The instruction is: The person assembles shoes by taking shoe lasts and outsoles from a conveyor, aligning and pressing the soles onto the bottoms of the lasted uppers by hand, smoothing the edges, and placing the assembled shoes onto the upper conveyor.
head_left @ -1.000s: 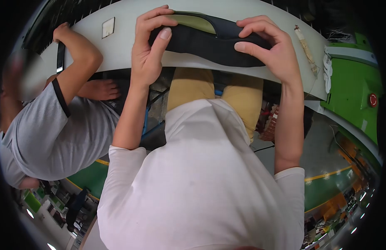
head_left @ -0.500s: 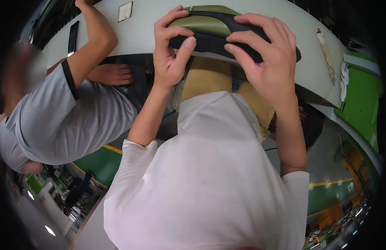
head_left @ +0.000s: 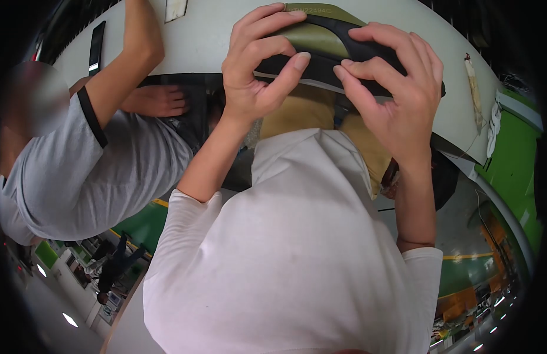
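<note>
A black fabric piece (head_left: 368,42) with an opening lies stretched over an olive-green form (head_left: 318,39) at the near edge of the white table. Small raised characters show on the form's upper side. My left hand (head_left: 258,65) grips the left end, fingers over the top and thumb at the near edge. On the right part, my right hand (head_left: 394,82) pinches the near edge of the black fabric between thumb and index finger, its other fingers over the top.
The white table (head_left: 214,41) bears a wrapped stick-like tool (head_left: 474,88) at the right, a black strip (head_left: 97,47) at the left and a small pale card (head_left: 175,9). A co-worker in grey (head_left: 102,177) sits at my left. Green machinery (head_left: 515,171) stands at the right.
The black piece has gone from being held up to lying over the green form. My right hand shifted its hold inward to the near edge. The view has moved.
</note>
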The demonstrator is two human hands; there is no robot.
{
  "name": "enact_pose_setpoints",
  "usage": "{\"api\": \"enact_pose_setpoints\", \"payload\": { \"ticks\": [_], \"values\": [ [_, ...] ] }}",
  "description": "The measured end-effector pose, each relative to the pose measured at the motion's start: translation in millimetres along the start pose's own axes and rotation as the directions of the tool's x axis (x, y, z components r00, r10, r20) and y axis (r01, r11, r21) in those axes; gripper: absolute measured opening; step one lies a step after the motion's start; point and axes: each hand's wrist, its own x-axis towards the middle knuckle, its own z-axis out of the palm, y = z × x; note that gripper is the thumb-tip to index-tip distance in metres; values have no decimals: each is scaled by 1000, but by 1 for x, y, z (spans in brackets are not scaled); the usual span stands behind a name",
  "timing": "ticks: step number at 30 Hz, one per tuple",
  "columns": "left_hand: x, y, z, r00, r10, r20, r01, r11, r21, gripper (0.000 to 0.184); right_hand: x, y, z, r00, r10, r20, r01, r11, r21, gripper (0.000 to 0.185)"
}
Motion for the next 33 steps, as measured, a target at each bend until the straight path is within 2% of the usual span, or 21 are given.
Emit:
{"api": "enact_pose_setpoints", "payload": {
  "ticks": [5,8,11,14,15,18,19,20,22,24,26,29,33],
  "values": [
    [8,8,-2,995,-95,38,95,995,12,16,1,-2,1,994,111,21,-111,994,-7,20],
    [17,21,-4,984,-168,60,166,986,28,14,0,6,4,992,121,-42,-118,991,61,28],
    [20,22,-5,980,-189,59,188,982,18,15,-3,11,1,988,152,-24,-150,986,79,36],
    [22,21,-6,983,-165,80,167,986,-18,16,-2,26,-10,986,164,38,-168,968,187,38],
    [23,22,-7,985,-148,93,148,989,5,17,-2,35,-16,990,120,74,-131,976,174,45],
    [28,30,-8,983,-128,128,121,991,62,19,-8,51,-29,974,170,148,-196,963,185,52],
    [29,31,-8,982,-129,137,120,990,72,19,-9,57,-30,979,133,157,-157,976,149,59],
    [32,33,-8,981,-126,147,115,990,80,19,-10,59,-29,968,178,179,-212,958,195,59],
    [38,37,-5,975,-87,204,46,979,197,24,-12,61,-28,937,268,225,-325,904,278,61],
    [48,50,-2,965,-17,261,-77,935,347,27,-11,61,-29,950,263,168,-301,915,269,60],
    [54,69,1,923,-139,360,-95,822,561,31,-11,62,-27,963,239,122,-263,930,256,58],
    [59,59,20,948,84,307,-194,917,348,32,-13,66,-24,974,207,93,-225,938,262,54],
    [62,59,24,933,-110,343,-24,931,364,31,-14,69,-21,959,278,57,-282,909,306,49]
  ]
}}
